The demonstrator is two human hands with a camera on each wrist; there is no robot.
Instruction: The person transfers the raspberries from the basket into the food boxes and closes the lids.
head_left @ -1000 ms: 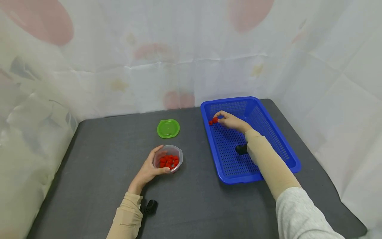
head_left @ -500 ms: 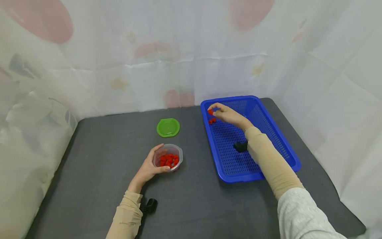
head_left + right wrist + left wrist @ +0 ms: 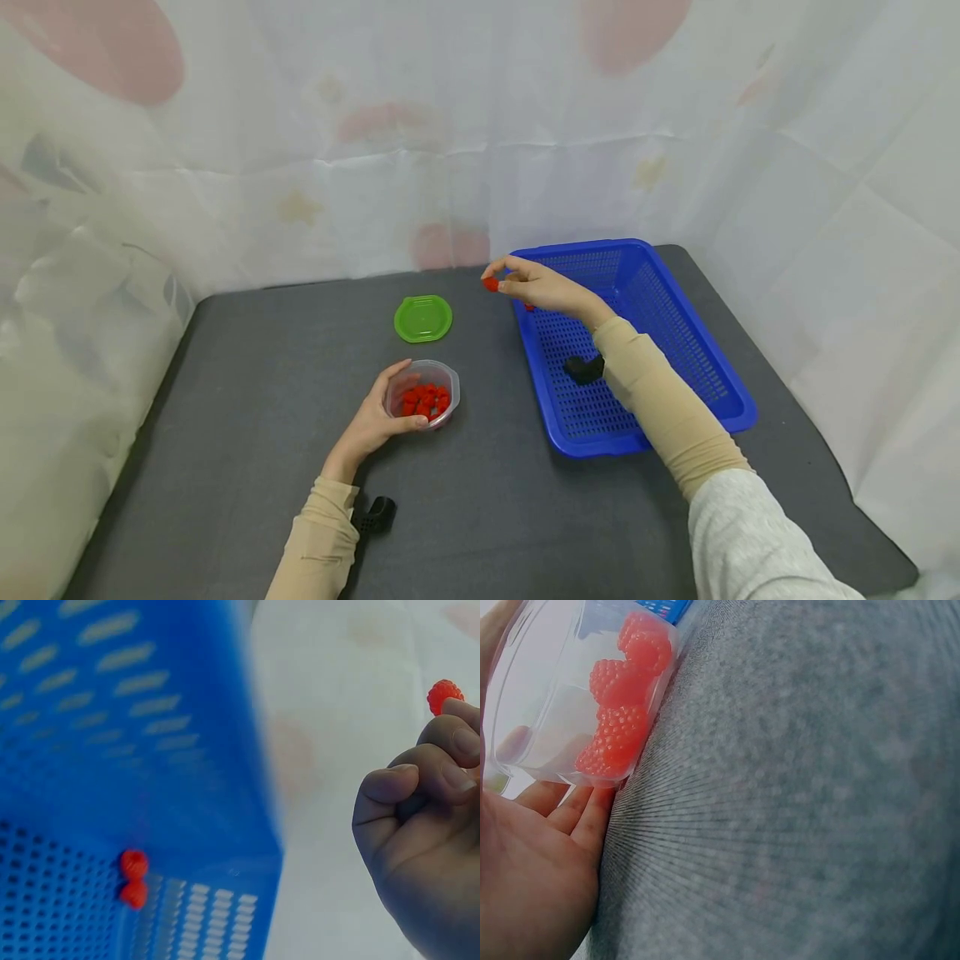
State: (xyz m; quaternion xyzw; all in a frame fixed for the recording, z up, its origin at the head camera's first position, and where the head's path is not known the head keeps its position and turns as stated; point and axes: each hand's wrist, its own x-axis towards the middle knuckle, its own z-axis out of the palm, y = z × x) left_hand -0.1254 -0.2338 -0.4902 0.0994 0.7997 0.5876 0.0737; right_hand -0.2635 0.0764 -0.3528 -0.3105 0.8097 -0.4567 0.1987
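Observation:
My left hand [image 3: 371,429] grips a clear plastic tub [image 3: 405,385] on the grey table, thumb and fingers around its sides. Several red raspberries [image 3: 622,724] lie in the tub's bottom in the left wrist view. Above the left rim of the blue basket [image 3: 600,442], my right hand [image 3: 547,290] pinches one raspberry [image 3: 444,696] between thumb and fingertips. Two more raspberries [image 3: 134,879] lie together in a corner of the basket in the right wrist view; in the head view the right hand largely hides them.
A green lid [image 3: 423,318] lies on the grey table [image 3: 225,433] just behind the tub. Black wrist mounts [image 3: 378,515] show at both sleeves. Pale printed curtains [image 3: 390,200] hang behind the table and along its sides.
My right hand has lifted a raspberry from the basket's far left corner and moved left with it, over the rim. The left hand and tub have stayed in place.

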